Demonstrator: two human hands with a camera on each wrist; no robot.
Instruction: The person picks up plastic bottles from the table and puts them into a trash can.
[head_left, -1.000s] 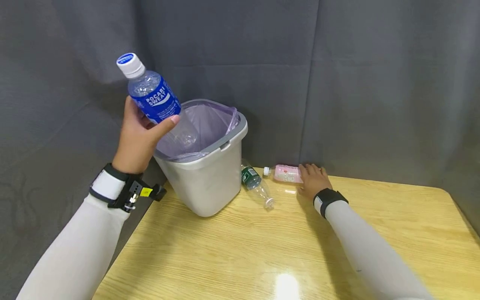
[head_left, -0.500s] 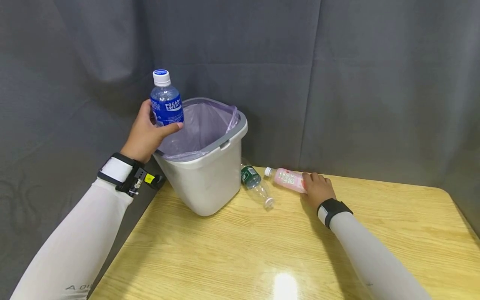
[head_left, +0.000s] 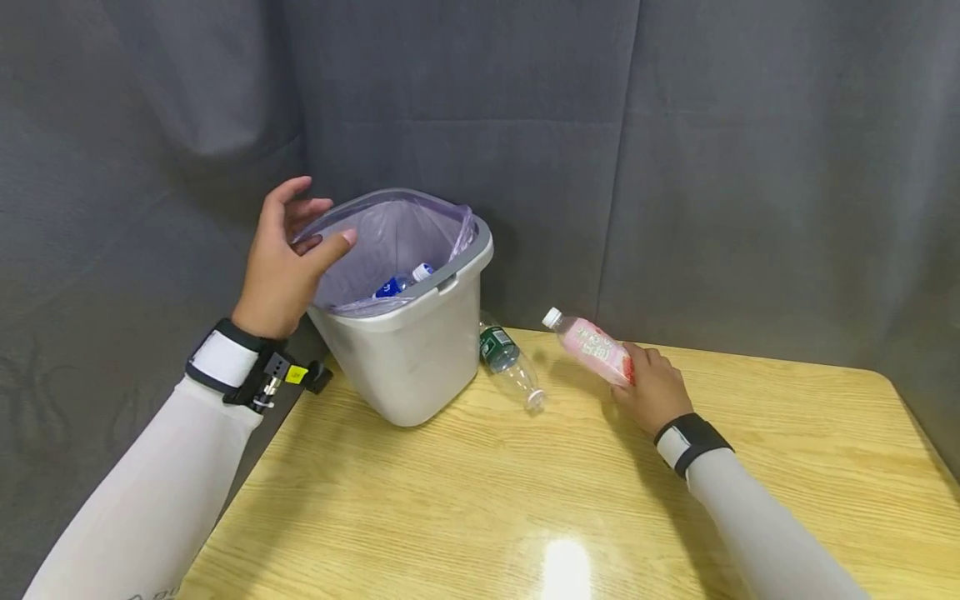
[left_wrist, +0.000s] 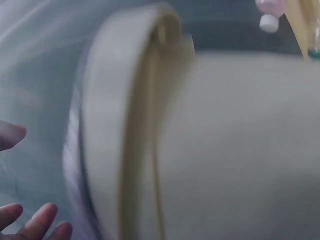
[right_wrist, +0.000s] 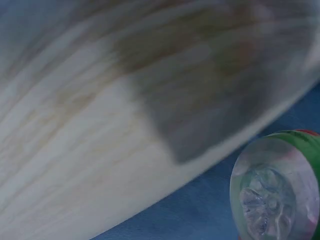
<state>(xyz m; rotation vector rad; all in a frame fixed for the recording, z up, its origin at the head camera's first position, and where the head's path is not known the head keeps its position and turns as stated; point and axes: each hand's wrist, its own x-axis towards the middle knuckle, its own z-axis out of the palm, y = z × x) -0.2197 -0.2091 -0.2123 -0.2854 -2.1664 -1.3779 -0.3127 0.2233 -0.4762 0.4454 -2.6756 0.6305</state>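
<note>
My left hand (head_left: 281,262) hangs beside the near left rim of a white bin (head_left: 408,367), fingers loosely bent and holding nothing. Inside the bin's purple liner lies a blue-labelled Pocari Sweat bottle (head_left: 392,287) with a white cap. On the right, my right hand (head_left: 654,388) grips a pink-labelled bottle (head_left: 597,350) by its base end, its white cap pointing up and left. That bottle's clear ridged base (right_wrist: 265,200) shows in the right wrist view. A clear bottle with a green label (head_left: 506,358) lies on the table against the bin's right side.
The wooden table (head_left: 450,508) carries the bin near its back left edge. Grey curtain (head_left: 750,183) hangs close behind and to the left of it. In the left wrist view the bin's wall (left_wrist: 240,145) fills much of the picture, blurred.
The left hand has let go of the blue-labelled bottle, which has dropped into the bin. The right hand has taken hold of the pink-labelled bottle, tilted it and drawn it nearer.
</note>
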